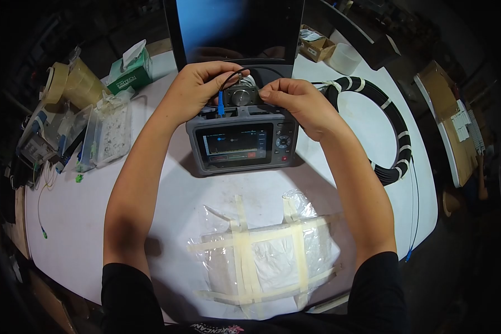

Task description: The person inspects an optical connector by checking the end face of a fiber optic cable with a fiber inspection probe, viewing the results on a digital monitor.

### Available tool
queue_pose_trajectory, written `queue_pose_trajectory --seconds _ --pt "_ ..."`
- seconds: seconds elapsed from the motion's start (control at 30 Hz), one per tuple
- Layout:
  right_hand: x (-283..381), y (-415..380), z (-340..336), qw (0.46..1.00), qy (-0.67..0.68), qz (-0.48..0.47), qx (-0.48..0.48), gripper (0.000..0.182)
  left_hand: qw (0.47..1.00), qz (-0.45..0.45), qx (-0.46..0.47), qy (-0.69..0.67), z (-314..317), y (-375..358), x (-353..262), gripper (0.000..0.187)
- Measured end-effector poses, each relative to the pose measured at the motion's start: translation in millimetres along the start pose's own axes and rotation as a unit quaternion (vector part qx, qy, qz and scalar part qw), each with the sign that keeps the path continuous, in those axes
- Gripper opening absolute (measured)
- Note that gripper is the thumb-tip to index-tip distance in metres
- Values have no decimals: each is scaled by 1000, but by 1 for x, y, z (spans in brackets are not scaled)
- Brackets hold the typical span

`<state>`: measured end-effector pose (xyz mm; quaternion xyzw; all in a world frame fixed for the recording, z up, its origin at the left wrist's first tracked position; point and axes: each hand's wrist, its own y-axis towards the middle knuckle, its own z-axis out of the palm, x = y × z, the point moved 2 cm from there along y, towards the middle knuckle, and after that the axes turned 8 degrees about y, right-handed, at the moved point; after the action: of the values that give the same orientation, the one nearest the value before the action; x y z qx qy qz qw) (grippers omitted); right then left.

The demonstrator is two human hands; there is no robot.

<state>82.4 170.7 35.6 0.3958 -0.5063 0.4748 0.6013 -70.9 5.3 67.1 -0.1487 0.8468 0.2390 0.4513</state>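
A grey handheld tester (243,142) with a lit screen and a round keypad stands upright on the white table. A blue fibre connector (221,104) sits in its top edge, and a thin black cable arcs up from it. Just behind the tester is a metal block (241,97) with a round knob. My left hand (197,89) is closed at the block's left side, thumb and fingers close to the cable; what they grip is hidden. On the other side, my right hand (298,103) pinches thumb against forefinger beside the block, the held thing too small to name.
A dark monitor (236,33) stands behind. At right lies a coil of black cable (403,122), tied with white bands. On the left are a green tissue box (129,72) and a clear plastic bin (108,133). A taped plastic sheet (273,261) covers the table in front.
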Motion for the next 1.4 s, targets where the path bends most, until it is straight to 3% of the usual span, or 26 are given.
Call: queue_pose_trajectory --seconds 0.37,0.53,0.67,0.97,1.07,1.2,1.4 --pt "-4 2 1 999 -18 -20 -23 25 1000 -15 -4 15 3 -1 -7 23" --pt "-1 1 3 997 -36 49 -38 27 998 -46 0 31 3 3 -10 20" --pt "-7 1 4 999 -13 17 -47 27 998 -57 -3 30 2 4 -10 13" --pt "-7 5 2 999 3 -43 -25 22 997 -73 17 23 0 2 -11 20" --pt "-7 2 5 998 14 14 -56 24 997 -69 16 18 0 1 -8 24" --pt "-8 5 3 998 -21 -24 -48 27 998 -62 17 12 -1 1 -11 25" --pt "-8 6 2 998 -28 2 -55 30 999 -30 5 7 1 0 1 25"
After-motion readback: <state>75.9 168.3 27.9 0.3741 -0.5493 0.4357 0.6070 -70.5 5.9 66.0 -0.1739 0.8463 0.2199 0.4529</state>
